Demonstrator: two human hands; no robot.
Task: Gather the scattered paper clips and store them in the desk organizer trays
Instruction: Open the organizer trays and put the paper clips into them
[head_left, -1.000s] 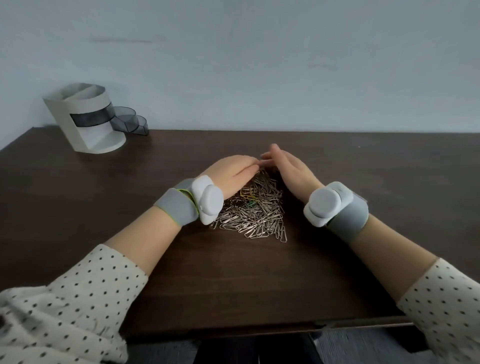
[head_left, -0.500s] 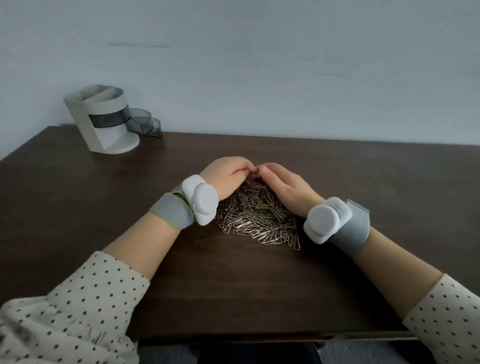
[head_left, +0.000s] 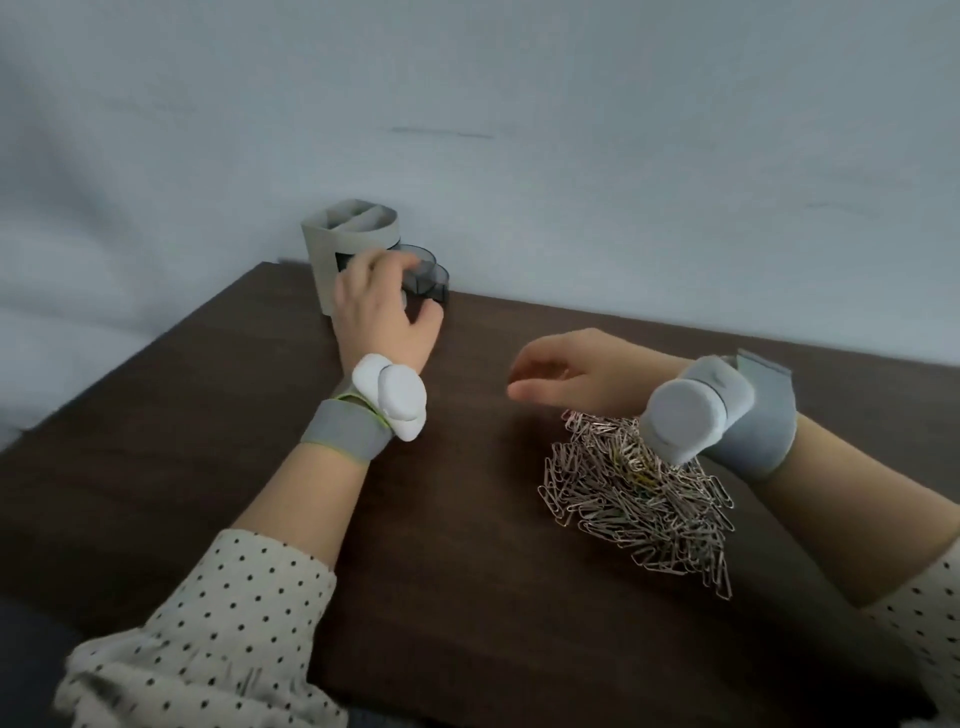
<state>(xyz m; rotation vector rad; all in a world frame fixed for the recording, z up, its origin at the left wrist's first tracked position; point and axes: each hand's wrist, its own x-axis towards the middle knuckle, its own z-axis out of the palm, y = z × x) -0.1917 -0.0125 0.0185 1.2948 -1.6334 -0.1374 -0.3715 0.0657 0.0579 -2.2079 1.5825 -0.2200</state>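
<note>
Left hand (head_left: 382, 306), grip open, reaches the organizer (head_left: 358, 249) at the tabletop's (head_left: 467, 597) far-left corner; right hand (head_left: 576, 371), open, hovers over the clips (head_left: 639, 499).

Dark wooden desk (head_left: 467, 597) against pale wall (head_left: 571, 156)

I am looking at a dark brown wooden desk (head_left: 467, 597) standing against a pale wall. A heap of paper clips (head_left: 639, 499) is lying on its right side, mostly silver, with a few coloured ones mixed in. A beige desk organizer (head_left: 332, 260) is standing at the far left corner, its smoky translucent trays (head_left: 428, 275) stepping out just beside it toward the right.
</note>
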